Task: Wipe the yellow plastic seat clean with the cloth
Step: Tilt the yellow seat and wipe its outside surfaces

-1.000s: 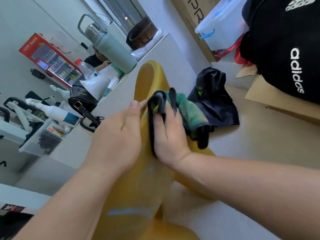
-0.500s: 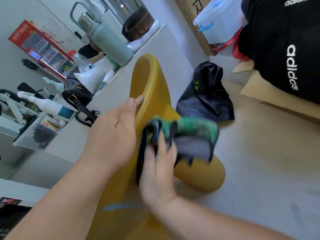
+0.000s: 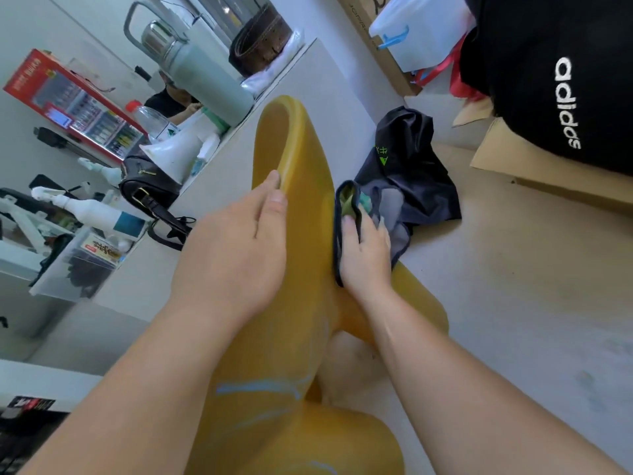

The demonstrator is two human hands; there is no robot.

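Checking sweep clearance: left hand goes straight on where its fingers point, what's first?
The yellow seat itself: the left hand rests on its rim, fingers pointing up the curved back. Beyond the top, probably the white counter side, though depth is unclear.

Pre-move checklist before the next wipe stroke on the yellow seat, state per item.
1. Seat steadied: left hand rests flat on the rim of the yellow moulded plastic seat: ok.
2. Cloth in hand: right hand grips the dark-edged green and grey cloth against the seat's right side: ok.
3. Seat clean: pale blue streaks show lower down: not ok.
4. Cloth clear of the crumpled black garment on the floor: cannot tell, they overlap in view.
5. Seat's footing on the floor: cannot tell.
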